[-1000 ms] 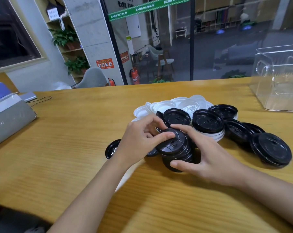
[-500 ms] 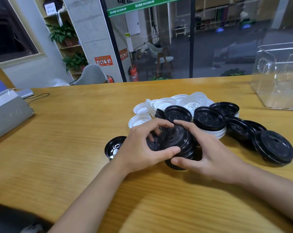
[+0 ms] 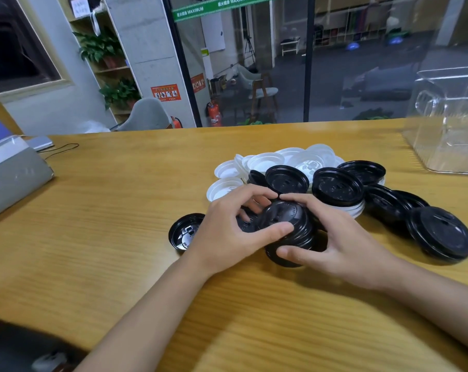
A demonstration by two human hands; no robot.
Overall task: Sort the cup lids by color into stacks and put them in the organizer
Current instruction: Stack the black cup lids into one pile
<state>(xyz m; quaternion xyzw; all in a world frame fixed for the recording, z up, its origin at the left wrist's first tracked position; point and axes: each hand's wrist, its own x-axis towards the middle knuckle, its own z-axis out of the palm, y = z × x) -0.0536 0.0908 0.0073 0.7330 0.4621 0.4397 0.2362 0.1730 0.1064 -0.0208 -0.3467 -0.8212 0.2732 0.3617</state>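
The wooden table (image 3: 114,237) lay open to the left of the grip and nearer than it. The left hand (image 3: 227,237) and the right hand (image 3: 343,245) curled round a stack of black lids (image 3: 284,218). White lids (image 3: 265,161) and loose black lids (image 3: 337,189) crowded just beyond. The clear organizer (image 3: 447,130), far right, was cut off by the frame edge, and the hands hid the stack's base.

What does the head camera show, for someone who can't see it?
The left hand and right hand grip a stack of black lids at a wooden table. White lids lie behind; a clear organizer stands far right.
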